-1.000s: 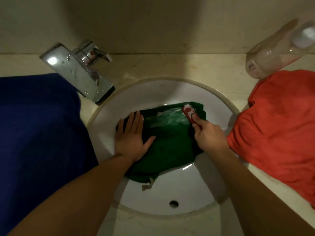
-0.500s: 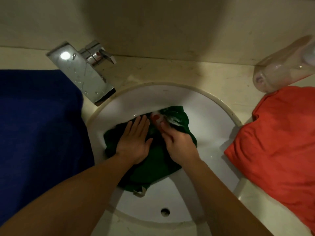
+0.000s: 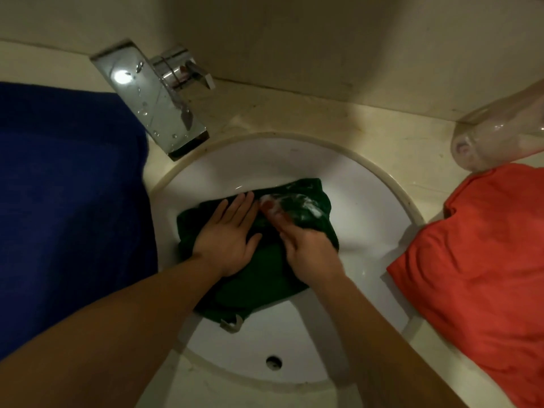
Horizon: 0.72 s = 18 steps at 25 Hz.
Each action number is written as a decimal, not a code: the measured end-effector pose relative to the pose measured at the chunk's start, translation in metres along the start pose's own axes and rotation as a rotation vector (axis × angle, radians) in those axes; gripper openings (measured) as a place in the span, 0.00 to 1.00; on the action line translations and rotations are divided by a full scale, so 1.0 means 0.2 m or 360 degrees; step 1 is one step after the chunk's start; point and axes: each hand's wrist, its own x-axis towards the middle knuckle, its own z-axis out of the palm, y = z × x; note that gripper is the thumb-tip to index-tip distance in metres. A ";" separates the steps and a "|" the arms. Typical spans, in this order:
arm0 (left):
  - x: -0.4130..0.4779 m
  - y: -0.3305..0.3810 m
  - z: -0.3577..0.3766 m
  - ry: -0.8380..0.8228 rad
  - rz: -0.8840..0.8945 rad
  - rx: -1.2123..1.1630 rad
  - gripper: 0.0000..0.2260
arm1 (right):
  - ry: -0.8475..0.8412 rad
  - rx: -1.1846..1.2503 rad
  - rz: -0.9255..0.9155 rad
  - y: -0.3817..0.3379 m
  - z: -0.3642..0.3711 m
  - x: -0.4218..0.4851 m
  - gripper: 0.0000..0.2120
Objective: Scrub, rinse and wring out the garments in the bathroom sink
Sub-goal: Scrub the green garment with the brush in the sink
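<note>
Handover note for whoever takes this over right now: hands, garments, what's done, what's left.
Left hand: flat, pressing the green garment down in the sink.
Right hand: grips a small red scrubber against the sudsy patch.
Blue garment lies on the counter to the left, orange garment to the right.
Done: green one partly lathered.
Left: finish scrubbing it, rinse, wring, then the other two. No water visible from the faucet.

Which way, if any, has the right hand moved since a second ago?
Yes: right hand moved left, away from the sink's right rim, close beside the left hand.
</note>
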 end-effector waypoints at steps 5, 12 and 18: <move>0.00 0.01 0.02 -0.0053 -0.0015 0.0036 0.29 | 0.0187 -0.0153 0.0571 0.23 -0.23 -0.05 0.20; 0.18 0.00 -0.08 0.0178 0.0114 0.0128 0.24 | 0.0148 0.0057 0.0477 0.14 -0.06 -0.15 0.19; -0.11 0.08 -0.08 -0.0140 -0.0175 0.0093 0.35 | 0.0208 0.0164 0.0291 -0.07 -0.07 -0.02 0.23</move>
